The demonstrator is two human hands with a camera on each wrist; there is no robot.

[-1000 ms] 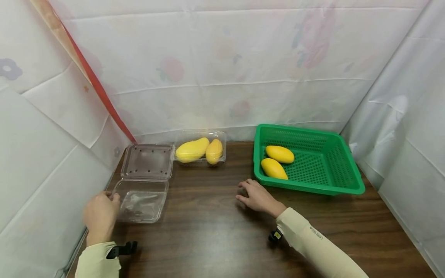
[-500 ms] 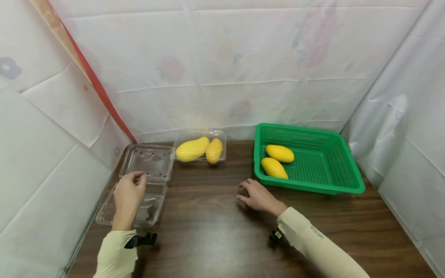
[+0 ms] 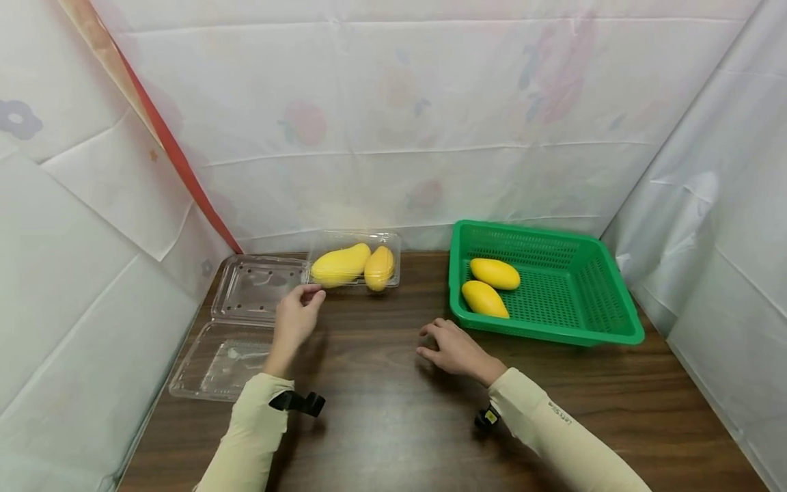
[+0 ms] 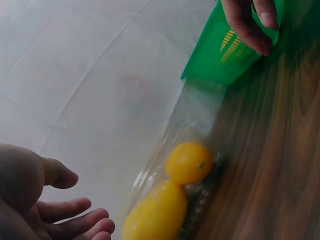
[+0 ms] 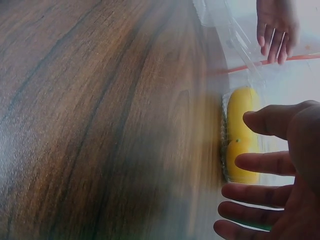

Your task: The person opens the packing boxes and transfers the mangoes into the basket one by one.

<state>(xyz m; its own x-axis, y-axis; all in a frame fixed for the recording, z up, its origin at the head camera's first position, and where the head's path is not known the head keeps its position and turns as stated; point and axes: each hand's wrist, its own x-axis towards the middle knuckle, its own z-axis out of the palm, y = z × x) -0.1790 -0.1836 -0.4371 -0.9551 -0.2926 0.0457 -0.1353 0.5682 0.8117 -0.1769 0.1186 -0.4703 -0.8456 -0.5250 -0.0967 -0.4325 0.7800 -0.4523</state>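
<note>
Left wrist: left grip (image 4: 29, 192) loosely ajar near mangoes (image 4: 159, 210)

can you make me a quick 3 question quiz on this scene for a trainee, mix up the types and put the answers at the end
1. Count: how many mangoes lie in the green plastic basket?

2. True or false: the left hand is gripping a mango.

3. Multiple choice: what sits at the back of the table, between the open clear clamshell and the green plastic basket?
A) a black bowl
B) a clear plastic box with two mangoes in it
C) a second green basket

Key
1. Two.
2. False; the left hand holds nothing.
3. B.
</note>
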